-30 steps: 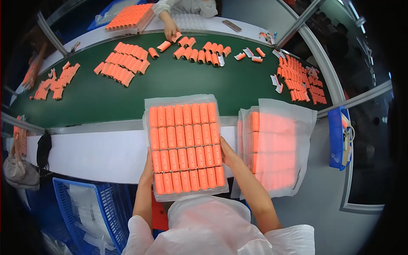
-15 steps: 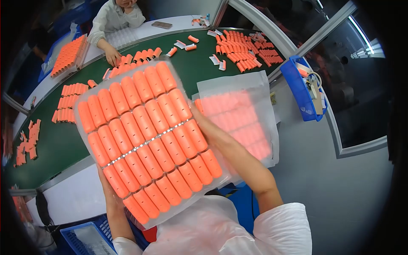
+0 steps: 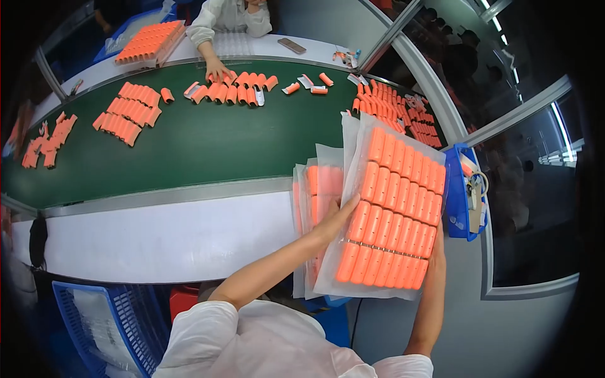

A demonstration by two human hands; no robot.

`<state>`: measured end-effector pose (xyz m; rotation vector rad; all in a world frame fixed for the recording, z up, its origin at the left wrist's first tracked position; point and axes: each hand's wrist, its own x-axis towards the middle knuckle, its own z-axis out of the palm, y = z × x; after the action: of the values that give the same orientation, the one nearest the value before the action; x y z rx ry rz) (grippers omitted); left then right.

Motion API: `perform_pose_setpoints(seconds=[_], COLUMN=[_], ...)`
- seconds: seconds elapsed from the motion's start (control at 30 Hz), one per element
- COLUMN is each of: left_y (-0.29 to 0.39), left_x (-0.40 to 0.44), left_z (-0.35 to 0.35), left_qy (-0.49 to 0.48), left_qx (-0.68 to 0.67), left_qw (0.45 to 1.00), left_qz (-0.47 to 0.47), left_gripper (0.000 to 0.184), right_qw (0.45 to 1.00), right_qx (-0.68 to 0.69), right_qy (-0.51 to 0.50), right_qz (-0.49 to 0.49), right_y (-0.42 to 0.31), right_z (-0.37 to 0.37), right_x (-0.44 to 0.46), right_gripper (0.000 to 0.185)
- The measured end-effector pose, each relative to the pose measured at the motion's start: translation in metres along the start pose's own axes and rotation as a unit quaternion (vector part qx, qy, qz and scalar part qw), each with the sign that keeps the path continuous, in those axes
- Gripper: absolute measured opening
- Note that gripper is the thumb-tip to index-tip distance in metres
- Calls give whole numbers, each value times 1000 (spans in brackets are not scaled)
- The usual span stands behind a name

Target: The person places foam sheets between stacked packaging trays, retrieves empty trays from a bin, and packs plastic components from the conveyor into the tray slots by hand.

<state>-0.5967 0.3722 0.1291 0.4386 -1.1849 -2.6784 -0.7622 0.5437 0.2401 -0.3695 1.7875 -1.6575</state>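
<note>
— While the translucent plastic tray point(image 3: 326, 277) of rounded orange pieces point(image 3: 391, 220) is gripped between left hand point(image 3: 339, 217) and right hand point(image 3: 437, 253), how is it angled?
— Lengthwise outward, far end leaned right, near the blue plastic bin point(image 3: 455, 211); any lettering is too small to be read.

Left hand point(image 3: 339, 219) and right hand point(image 3: 437, 252) hold a tilted batch of orange pieces point(image 3: 392, 215) at the white bench's point(image 3: 164, 236) right end; a co-worker's hand point(image 3: 216, 68) touches loose pieces point(image 3: 232, 96) near the green surface's point(image 3: 227, 138) far edge.

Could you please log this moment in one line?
tray: orange pieces in rows; left hand: holding left edge; right hand: holding right edge
</note>
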Motion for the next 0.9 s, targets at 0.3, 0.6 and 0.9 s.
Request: perform_pose_setpoints(seconds=[0.3, 0.6, 0.9], left_y=[-31, -61, -89], left_x=[-6, 3, -16], left_z=[-1, 1, 6], left_qy=[156, 162, 245], left_qx=[-3, 47, 174], left_qw=[988, 985, 954], left_qz=[17, -19, 3], left_gripper=[110, 115, 97], right_qw=[993, 996, 987], right_qx=[62, 9, -127], right_qy=[45, 2, 45], right_qz=[85, 93, 86], right_y=[31, 24, 50], right_z=[-35, -37, -109], right_x=[26, 38, 65], right_gripper=[61, 64, 71])
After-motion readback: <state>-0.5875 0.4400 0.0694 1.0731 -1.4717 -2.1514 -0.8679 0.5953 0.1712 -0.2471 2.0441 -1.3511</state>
